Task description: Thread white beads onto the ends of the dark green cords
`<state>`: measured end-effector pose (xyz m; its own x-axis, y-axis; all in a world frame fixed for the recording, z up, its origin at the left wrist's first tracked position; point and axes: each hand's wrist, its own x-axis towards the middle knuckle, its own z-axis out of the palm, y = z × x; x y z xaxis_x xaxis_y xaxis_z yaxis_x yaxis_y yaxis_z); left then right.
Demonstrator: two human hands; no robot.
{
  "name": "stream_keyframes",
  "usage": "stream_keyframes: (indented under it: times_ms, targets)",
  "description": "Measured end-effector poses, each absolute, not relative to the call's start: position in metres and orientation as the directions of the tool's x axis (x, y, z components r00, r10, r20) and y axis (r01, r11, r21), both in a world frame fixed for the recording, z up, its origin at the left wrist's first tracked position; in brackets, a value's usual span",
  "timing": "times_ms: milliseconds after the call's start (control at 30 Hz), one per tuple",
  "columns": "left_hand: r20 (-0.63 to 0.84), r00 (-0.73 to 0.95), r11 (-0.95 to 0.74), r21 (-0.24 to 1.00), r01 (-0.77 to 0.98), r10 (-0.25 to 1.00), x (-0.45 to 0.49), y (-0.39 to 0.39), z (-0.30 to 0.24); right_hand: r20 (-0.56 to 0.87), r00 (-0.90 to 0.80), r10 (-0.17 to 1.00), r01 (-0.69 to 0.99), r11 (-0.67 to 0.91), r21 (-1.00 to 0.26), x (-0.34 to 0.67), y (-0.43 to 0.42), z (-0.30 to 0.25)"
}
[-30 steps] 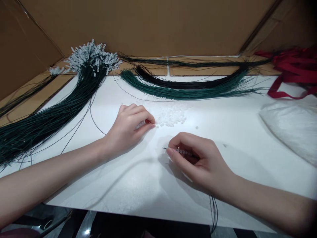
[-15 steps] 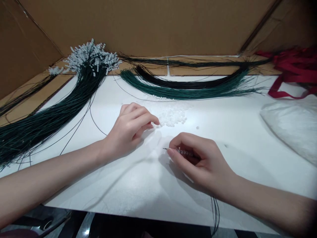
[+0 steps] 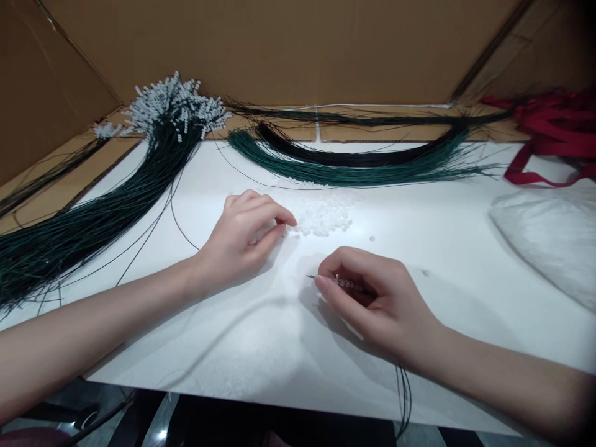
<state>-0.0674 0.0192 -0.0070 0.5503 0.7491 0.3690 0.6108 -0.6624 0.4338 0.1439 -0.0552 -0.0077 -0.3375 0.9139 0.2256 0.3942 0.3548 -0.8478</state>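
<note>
A dark wire with white beads threaded on it is pinched in my right hand. The wire's tip sticks out past the thumb and index finger toward the left, and its lower strands hang below the wrist over the table's front edge. My left hand is at the left side of a pile of loose white beads, its index fingertip at the nearest beads. A small gap shows between the left thumb and index finger, and I see nothing held there.
A big bundle of green wires with white beaded ends lies left. Behind the pile are green wires and black wires. Red ribbon and a clear plastic bag are at the right. Cardboard walls enclose the back.
My left index finger has lifted slightly and the thumb has come forward into view by the beads. My right hand with the beaded wire has hardly moved.
</note>
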Motion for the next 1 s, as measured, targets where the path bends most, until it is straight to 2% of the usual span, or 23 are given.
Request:
stream_keyframes:
  times_ms: [333,600,700,800,900,1000]
  targets:
    - [0.349,0.538,-0.639,0.335,0.692,0.767,-0.0672,0.0173,-0.0063,0.225,-0.339,0.913,0.386,0.353,-0.852,0.1442,-0.0554,-0.0086]
    - [0.337,0.573,-0.664,0.337,0.668,0.747,-0.0686,0.0188,-0.0097,0.223,-0.344,0.912,0.382,0.353,-0.854,0.1445,-0.0558,-0.0082]
    - [0.394,0.600,-0.718,0.368,0.591,0.696,-0.0697,0.0186,-0.0086,0.226,-0.340,0.913,0.379,0.353,-0.855,0.1443,-0.0557,-0.0084]
    - [0.444,0.659,-0.785,0.466,0.410,0.607,-0.0704,0.0175,-0.0072,0.231,-0.337,0.913,0.377,0.356,-0.855,0.1446,-0.0552,-0.0088]
    - [0.432,0.722,-0.794,0.546,0.268,0.541,-0.0697,0.0140,-0.0055,0.228,-0.337,0.913,0.376,0.353,-0.857,0.1452,-0.0550,-0.0087]
    - [0.420,0.732,-0.766,0.607,0.213,0.536,-0.0692,0.0093,-0.0041,0.212,-0.343,0.915,0.376,0.341,-0.862,0.1452,-0.0548,-0.0080]
